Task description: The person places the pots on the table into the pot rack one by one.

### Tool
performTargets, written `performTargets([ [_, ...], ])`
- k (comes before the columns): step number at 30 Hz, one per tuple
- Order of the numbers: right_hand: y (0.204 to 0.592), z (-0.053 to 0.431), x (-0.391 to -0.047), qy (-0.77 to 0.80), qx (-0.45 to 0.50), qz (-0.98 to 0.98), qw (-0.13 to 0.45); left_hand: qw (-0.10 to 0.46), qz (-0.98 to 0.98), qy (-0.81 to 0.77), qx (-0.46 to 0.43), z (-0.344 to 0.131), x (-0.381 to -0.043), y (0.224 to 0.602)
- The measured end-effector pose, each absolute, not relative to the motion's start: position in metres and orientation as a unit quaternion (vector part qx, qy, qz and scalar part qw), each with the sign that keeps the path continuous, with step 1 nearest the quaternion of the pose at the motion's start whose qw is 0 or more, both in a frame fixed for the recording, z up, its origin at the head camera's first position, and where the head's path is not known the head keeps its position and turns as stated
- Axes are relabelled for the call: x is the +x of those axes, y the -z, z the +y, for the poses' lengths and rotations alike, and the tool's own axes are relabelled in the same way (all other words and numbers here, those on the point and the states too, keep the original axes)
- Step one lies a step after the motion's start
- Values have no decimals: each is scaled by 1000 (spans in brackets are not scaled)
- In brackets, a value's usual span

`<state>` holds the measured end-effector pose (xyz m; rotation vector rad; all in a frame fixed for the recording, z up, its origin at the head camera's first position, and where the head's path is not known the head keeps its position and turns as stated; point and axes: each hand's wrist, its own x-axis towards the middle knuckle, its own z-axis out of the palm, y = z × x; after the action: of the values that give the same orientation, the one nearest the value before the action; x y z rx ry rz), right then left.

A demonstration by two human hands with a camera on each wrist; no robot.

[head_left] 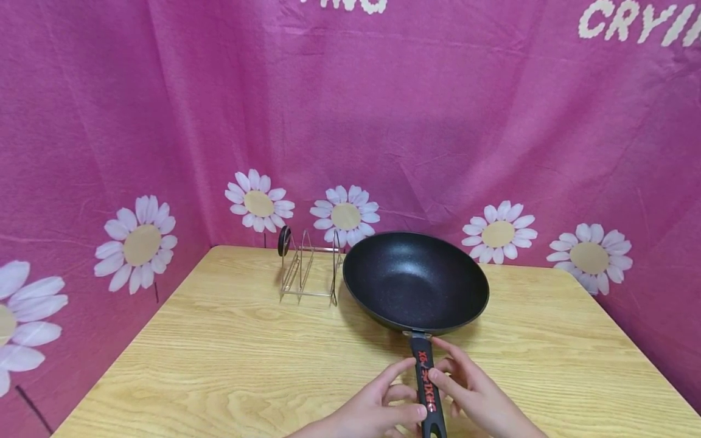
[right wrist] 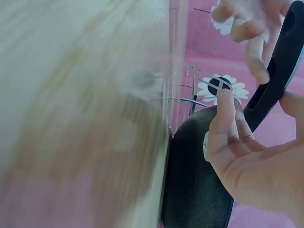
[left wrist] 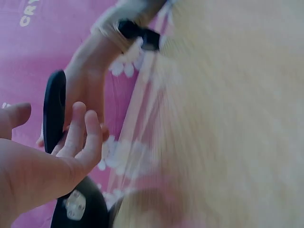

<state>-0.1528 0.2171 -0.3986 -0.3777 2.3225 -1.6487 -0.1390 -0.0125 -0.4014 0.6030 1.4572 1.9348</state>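
- Head: pan (head_left: 416,280) sat base-down on the worktop (head_left: 219,340), just beside the wire rack (head_left: 308,294); couldn't tell if they touched. Sitting on its base probably kept it stable.
- Head: handle (head_left: 422,365) pointed at the person, red lettering up, presumably so both hands could reach it straight on.
- Head: left hand (head_left: 378,401) lay along the handle's left side, right hand (head_left: 476,395) along the right, its index nearer the pan joint. Likely flanked so to steady the handle from both sides.
- Head: rack stood toward the back, black disc (head_left: 284,241) at its upper left; daisy cloth (head_left: 411,121) hung behind.
- Left wrist: left grip was apart, fingers loosely bent, thumb clear of the handle. Right hand showed beyond it. Worktop blurred.
- Right wrist: right grip was apart too, handle between fingers and thumb, not clamped; thumb close against it, contact hard to tell. Worktop, not hands, seemed to bear the pan's weight. Rack and disc showed past the fingers.
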Motion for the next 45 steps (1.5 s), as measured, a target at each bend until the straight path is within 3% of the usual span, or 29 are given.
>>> performTargets([
  [13, 400, 212, -156, 621, -124, 746, 207, 337, 495, -775, 202, 1, -136, 402],
  [27, 399, 211, -157, 621, -132, 748, 196, 361, 473, -791, 142, 9, -134, 400],
  [45, 395, 209, -159, 613, -77, 757, 212, 353, 485, -784, 163, 9, -134, 407],
])
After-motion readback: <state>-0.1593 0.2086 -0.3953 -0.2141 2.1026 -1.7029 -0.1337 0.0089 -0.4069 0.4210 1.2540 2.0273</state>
